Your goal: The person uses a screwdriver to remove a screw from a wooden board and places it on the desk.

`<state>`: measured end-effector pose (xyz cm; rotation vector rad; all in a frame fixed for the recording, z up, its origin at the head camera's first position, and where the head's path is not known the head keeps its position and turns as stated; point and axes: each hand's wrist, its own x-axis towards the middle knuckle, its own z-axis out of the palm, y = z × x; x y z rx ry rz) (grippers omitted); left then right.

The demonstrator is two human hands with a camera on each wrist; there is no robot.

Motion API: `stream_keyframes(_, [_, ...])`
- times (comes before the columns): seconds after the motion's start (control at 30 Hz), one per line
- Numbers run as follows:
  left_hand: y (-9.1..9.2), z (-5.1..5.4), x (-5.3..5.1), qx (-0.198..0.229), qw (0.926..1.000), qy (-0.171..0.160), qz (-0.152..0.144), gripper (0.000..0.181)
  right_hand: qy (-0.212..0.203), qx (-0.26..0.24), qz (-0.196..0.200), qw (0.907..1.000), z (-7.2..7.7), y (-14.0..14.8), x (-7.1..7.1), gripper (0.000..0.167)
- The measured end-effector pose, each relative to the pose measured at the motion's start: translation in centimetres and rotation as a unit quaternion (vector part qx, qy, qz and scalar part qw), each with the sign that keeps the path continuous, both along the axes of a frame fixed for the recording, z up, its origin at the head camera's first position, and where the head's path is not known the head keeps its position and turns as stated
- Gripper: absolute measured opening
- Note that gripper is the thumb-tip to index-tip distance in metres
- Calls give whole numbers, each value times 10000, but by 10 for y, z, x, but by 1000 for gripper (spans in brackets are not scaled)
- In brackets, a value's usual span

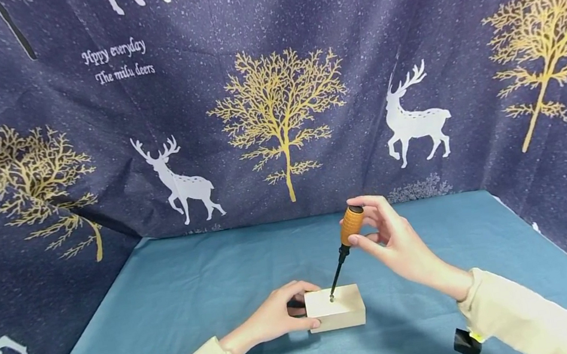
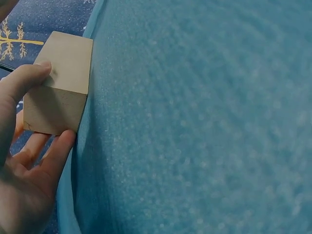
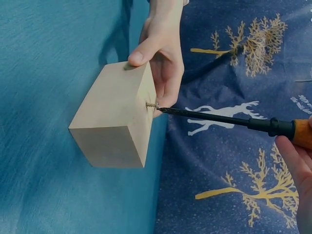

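A pale wooden block [image 1: 337, 318] lies on the blue cloth, gripped at its left end by my left hand [image 1: 276, 316], thumb on the near side and fingers behind. In the right wrist view a screw [image 3: 151, 105] stands partly out of the block's top face. My right hand [image 1: 393, 240] pinches the orange handle [image 1: 351, 225] of a screwdriver between thumb and fingers. The dark shaft [image 3: 209, 116] slants down to the screw, its tip at the screw head. In the left wrist view the thumb of my left hand [image 2: 29, 161] presses the block [image 2: 68, 61].
Blue cloth [image 1: 194, 280] covers the table around the block. Behind and at both sides hangs a dark blue fabric [image 1: 293, 12] printed with deer and golden trees. A small black device [image 1: 467, 343] is at the right sleeve, another at the left cuff.
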<state>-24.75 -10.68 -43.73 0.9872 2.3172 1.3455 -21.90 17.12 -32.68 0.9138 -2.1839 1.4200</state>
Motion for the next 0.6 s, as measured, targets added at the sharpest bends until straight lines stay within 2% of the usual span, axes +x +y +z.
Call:
stream_keyframes(0.27, [0, 0, 0, -47, 9998, -166, 46, 47, 116, -67, 214, 9997, 0, -1, 4, 58])
stream_keyframes(0.6, [0, 0, -1, -32, 9999, -104, 16, 48, 193, -73, 214, 9996, 0, -2, 5, 58])
